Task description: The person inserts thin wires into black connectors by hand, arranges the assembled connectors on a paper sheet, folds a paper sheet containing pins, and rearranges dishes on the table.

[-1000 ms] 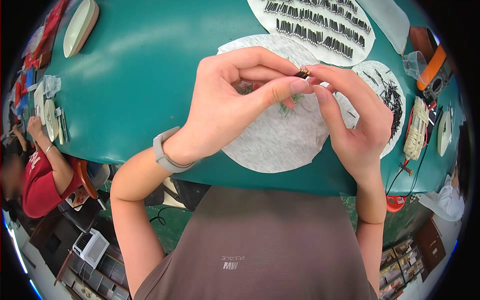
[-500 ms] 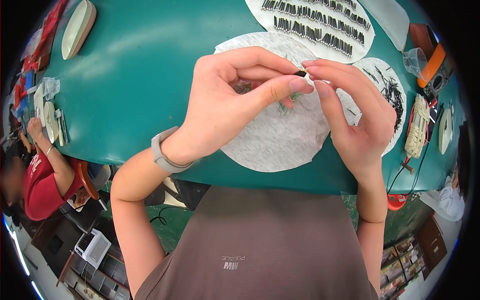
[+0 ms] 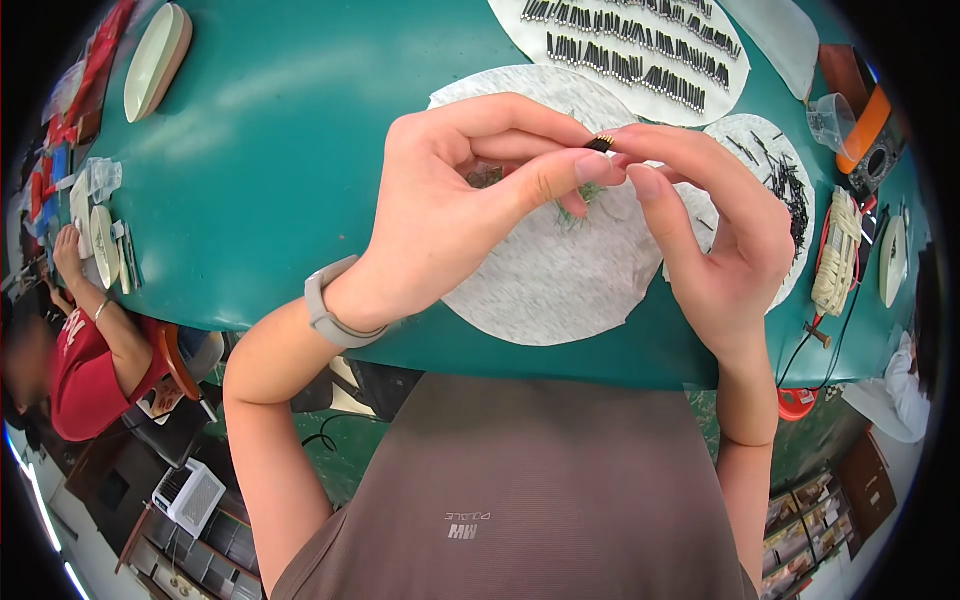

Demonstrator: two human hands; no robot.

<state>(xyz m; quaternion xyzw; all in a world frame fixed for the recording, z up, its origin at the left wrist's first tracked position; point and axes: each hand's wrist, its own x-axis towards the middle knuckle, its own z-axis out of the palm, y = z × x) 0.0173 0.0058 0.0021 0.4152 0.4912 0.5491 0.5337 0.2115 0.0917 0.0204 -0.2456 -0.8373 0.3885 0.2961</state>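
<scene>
Pinched between the thumb and fingers of my left hand (image 3: 470, 190) is a small bundle of black pins with gold-coloured tips (image 3: 600, 144). My right hand (image 3: 720, 215) meets it from the right, its fingertips at the gold ends and its thumb held a little apart from them. Below both hands lies a round whitish cloth-like pad (image 3: 550, 290). On the pad, partly hidden behind my left hand, is a small tangle of thin green strands (image 3: 578, 208).
Rows of black pieces with silvery ends (image 3: 640, 70) lie on another pad at the back. Loose black pieces (image 3: 788, 195) cover a pad to the right. Beyond are a cord-wrapped bundle (image 3: 835, 255) and an orange-cased meter (image 3: 868, 140). A person in red (image 3: 100, 365) sits at left.
My right fingertips have shifted slightly, and more of the gold tips shows between the hands. My left hand has stayed nearly still.
</scene>
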